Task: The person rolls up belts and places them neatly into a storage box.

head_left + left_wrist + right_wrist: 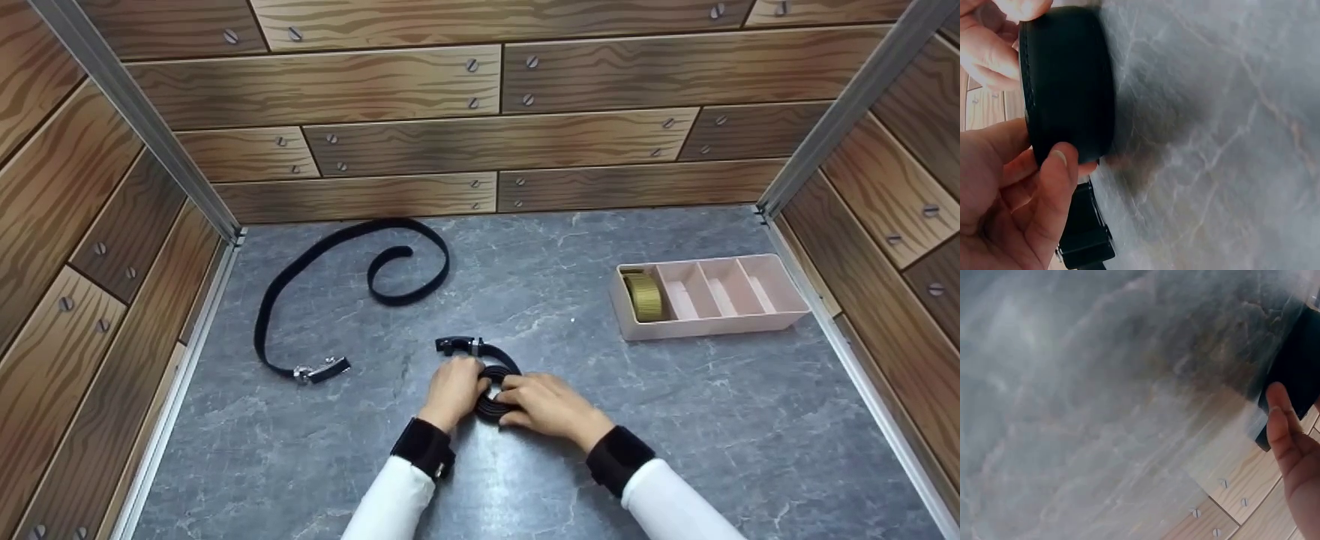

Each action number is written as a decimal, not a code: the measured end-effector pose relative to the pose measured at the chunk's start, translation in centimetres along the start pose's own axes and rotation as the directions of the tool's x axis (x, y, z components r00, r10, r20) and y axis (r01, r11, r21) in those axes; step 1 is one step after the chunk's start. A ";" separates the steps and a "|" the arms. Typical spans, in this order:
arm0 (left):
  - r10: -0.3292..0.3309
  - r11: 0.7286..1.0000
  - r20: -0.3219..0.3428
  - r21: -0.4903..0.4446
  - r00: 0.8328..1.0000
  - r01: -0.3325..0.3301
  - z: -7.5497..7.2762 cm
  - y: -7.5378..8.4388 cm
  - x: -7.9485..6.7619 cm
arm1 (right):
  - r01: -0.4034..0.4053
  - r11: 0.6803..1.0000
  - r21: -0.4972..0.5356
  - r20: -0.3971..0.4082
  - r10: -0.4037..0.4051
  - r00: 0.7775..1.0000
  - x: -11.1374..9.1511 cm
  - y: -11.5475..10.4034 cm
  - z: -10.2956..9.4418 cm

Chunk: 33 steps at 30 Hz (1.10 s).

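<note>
A black belt [491, 412], wound into a tight coil standing on its edge, is between the two hands. My left hand [454, 390] grips the coil's left side; in the left wrist view its thumb [1058, 166] presses the outer face of the coiled belt [1069, 84]. From the right, my right hand [547, 405] holds the coil, with fingertips reaching into its centre. An uncoiled end curves away behind the hands to a metal buckle [474, 346]. The right wrist view catches only part of the belt [1297, 371] beside the right fingers [1280, 422].
A second black belt [264, 322] lies uncoiled on the grey marbled surface at left, its buckle [304, 373] toward me. At right, a pale pink divided box [705, 328] holds a rolled olive-yellow belt [645, 296] in its left compartment. Wood-patterned walls [405, 146] enclose the surface.
</note>
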State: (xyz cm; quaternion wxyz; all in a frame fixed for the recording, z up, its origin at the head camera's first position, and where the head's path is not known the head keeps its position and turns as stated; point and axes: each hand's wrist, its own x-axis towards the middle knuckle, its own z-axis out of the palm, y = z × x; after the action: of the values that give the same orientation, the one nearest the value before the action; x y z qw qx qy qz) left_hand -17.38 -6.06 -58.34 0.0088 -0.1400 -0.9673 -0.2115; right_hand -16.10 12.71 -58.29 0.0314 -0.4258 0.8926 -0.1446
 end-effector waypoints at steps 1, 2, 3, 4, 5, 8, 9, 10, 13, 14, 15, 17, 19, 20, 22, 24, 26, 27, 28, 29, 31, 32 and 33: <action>-0.002 1.000 -0.003 0.004 1.000 0.002 0.0 0.0 0.0 | -0.004 1.000 -0.001 -0.008 0.004 1.000 0.1 -0.1 0.1; -0.008 1.000 -0.012 0.002 1.000 0.009 0.0 0.0 -0.1 | -0.011 1.000 -0.002 -0.020 0.011 1.000 0.1 -0.3 0.2; -0.015 1.000 -0.028 0.001 0.999 0.016 0.1 0.1 -0.2 | -0.020 1.000 -0.006 -0.036 0.020 0.999 0.2 -0.5 0.4; -0.032 0.999 -0.041 -0.012 0.999 0.032 0.2 0.2 -0.3 | -0.034 0.999 -0.010 -0.053 0.033 0.998 0.2 -0.7 0.5; -0.049 0.999 -0.058 -0.026 0.997 0.047 0.3 0.3 -0.4 | -0.048 0.999 -0.014 -0.071 0.047 0.996 0.2 -0.9 0.7; -0.086 0.995 -0.101 -0.051 0.991 0.081 0.6 0.4 -0.7 | -0.082 0.996 -0.019 -0.118 0.079 0.990 0.2 -1.3 1.1; -0.093 0.995 -0.105 -0.051 0.990 0.088 0.6 0.5 -0.7 | -0.085 0.996 -0.017 -0.126 0.082 0.989 0.2 -1.3 1.2; -0.098 0.994 -0.103 -0.052 0.990 0.093 0.6 0.5 -0.7 | -0.084 0.996 -0.010 -0.126 0.082 0.989 0.1 -1.3 1.3; -0.094 0.995 -0.066 -0.036 0.993 0.092 0.5 0.4 -0.6 | -0.057 0.998 0.020 -0.101 0.059 0.993 -0.1 -1.1 1.1; -0.091 0.996 -0.049 -0.030 0.995 0.089 0.4 0.3 -0.6 | -0.046 0.998 0.031 -0.087 0.049 0.995 -0.2 -0.9 1.0; -0.087 0.996 -0.032 -0.027 0.996 0.086 0.3 0.3 -0.5 | -0.039 0.998 0.041 -0.070 0.042 0.997 -0.2 -0.7 0.9; -0.077 0.997 0.000 -0.024 0.997 0.077 0.0 0.1 -0.2 | -0.033 0.998 0.052 -0.037 0.035 0.999 -0.3 -0.3 0.6; -0.067 0.997 0.018 -0.023 0.998 0.067 -0.1 0.0 -0.1 | -0.036 0.998 0.047 -0.011 0.036 0.999 -0.3 -0.1 0.4; -0.069 0.997 0.019 -0.027 0.997 0.069 -0.2 0.0 -0.1 | -0.039 0.998 0.039 -0.001 0.039 0.999 -0.3 -0.1 0.3; -0.075 0.997 -0.007 -0.036 0.997 0.075 -0.1 0.1 -0.3 | -0.039 0.999 0.026 0.004 0.039 0.999 -0.3 -0.2 0.3; -0.102 0.994 -0.043 -0.046 0.994 0.100 0.2 0.3 -0.6 | -0.036 0.999 0.016 -0.010 0.036 0.999 -0.3 -0.4 0.5; -0.137 0.989 -0.089 -0.070 0.987 0.131 0.3 0.5 -1.1 | -0.031 0.999 0.009 -0.038 0.032 0.999 -0.2 -0.6 0.8; -0.153 0.986 -0.104 -0.081 0.983 0.145 0.3 0.6 -1.2 | -0.028 1.000 0.010 -0.055 0.028 0.998 -0.2 -0.6 0.9; -0.166 0.984 -0.108 -0.087 0.980 0.158 0.3 0.7 -1.3 | -0.024 1.000 0.012 -0.069 0.024 0.997 -0.1 -0.7 1.0; -0.176 0.982 -0.104 -0.093 0.979 0.167 0.2 0.8 -1.3 | -0.021 1.000 0.012 -0.077 0.022 0.997 0.0 -0.7 1.1; -0.173 0.982 -0.094 -0.091 0.980 0.165 0.1 0.8 -1.3 | -0.013 1.000 0.007 -0.088 0.014 0.996 0.0 -0.6 1.1; -0.168 0.983 -0.078 -0.084 0.983 0.161 0.1 0.8 -1.2 | -0.007 1.000 -0.002 -0.089 0.007 0.996 0.0 -0.6 1.1; -0.154 0.986 -0.065 -0.071 0.986 0.149 0.0 0.8 -1.1 | -0.002 1.000 -0.010 -0.088 0.001 0.996 0.0 -0.5 1.1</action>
State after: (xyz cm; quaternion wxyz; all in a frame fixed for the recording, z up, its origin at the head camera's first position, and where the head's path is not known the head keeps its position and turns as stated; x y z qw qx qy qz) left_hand -16.12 -5.70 -58.11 0.0219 -0.0588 -0.9668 -0.2479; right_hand -15.57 12.14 -59.17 -0.0101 -0.4186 0.8941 -0.1588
